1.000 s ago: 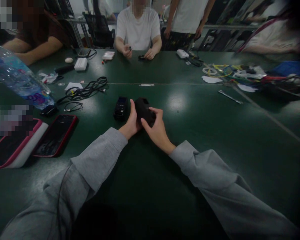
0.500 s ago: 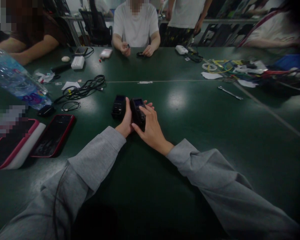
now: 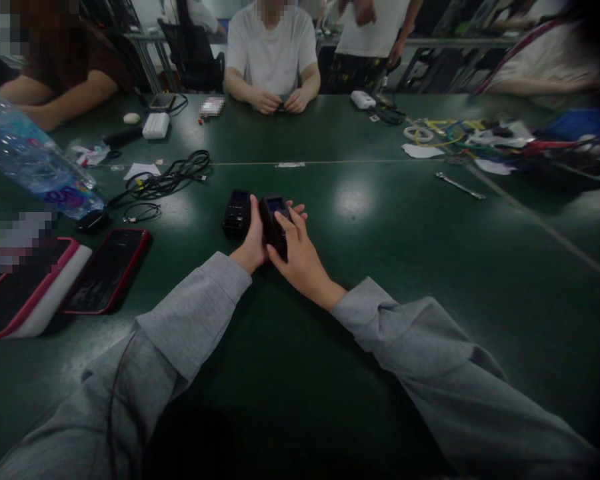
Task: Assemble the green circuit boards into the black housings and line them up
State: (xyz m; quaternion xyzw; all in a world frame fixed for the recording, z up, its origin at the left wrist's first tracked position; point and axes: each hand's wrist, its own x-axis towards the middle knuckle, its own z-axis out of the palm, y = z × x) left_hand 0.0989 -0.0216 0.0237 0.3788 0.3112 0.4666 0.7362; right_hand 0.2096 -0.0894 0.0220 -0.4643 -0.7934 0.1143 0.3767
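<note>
My left hand (image 3: 253, 241) is wrapped round a black handheld device (image 3: 275, 208) with a small screen at its top; the thumb runs along the left side and the fingertips show past the right edge. Over the front of that device lies my right hand (image 3: 305, 263), its index finger near the screen and its thumb at the lower left edge. The right hand covers most of the device's lower face. Just left of my left thumb, a similar black device (image 3: 237, 215) with a screen and small buttons sits on the table.
On the green table (image 3: 380, 267), a red-edged phone (image 3: 111, 270), a plastic bottle (image 3: 35, 160) and coiled black cables (image 3: 173, 177) lie to the left. A wrench (image 3: 460, 185) and a heap of wires (image 3: 505, 143) lie to the right. Across sits a person in white (image 3: 273, 53).
My right index finger has shifted slightly left and up over the device's face. The person across has brought both hands together. The device beside my left hand stays put.
</note>
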